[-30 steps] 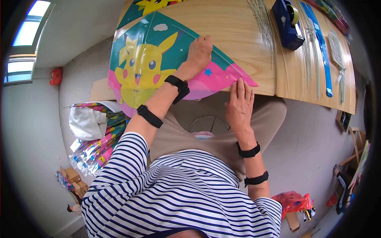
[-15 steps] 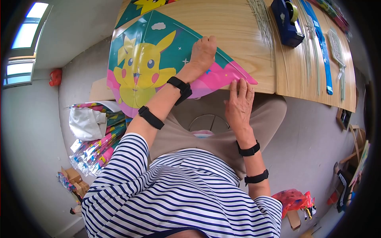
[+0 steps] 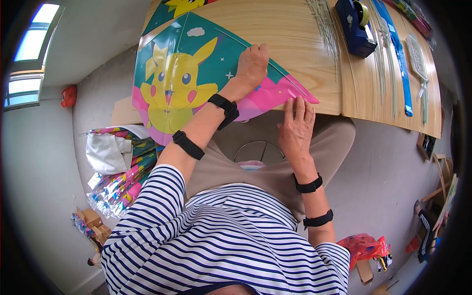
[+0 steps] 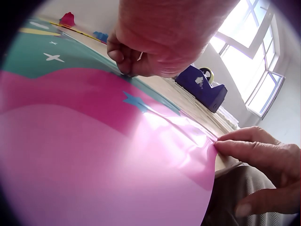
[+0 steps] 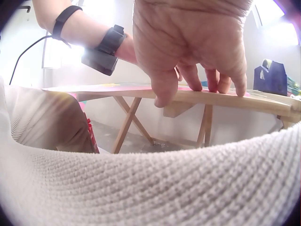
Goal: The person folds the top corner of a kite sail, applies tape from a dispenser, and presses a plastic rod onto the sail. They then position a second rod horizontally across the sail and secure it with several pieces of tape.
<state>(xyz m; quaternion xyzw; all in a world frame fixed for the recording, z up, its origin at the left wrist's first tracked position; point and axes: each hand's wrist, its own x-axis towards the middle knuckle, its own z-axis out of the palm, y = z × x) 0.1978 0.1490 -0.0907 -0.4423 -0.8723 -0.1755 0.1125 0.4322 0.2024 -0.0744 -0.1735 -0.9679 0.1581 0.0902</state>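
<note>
A kite sheet of thin shiny plastic, printed with a yellow cartoon figure on green and pink, lies over the table's front edge. My left hand is curled at its slanting far edge, fingertips pinching there; the left wrist view shows the curled fingers right on that border. A thin pale rod runs along this border. My right hand lays straight fingers on the pink pointed corner, thumb out to the side. From the right wrist view, those fingers reach onto the tabletop edge.
On the wooden table stand a blue tape dispenser and bundles of thin sticks. A blue strip lies farther right. Another printed sheet is at the back left. Folded printed sheets hang at the left, below table height.
My left hand has slid slightly right along the slanting edge, and the kite sheet has shifted a little left and away. The right hand stays at the pink corner.
</note>
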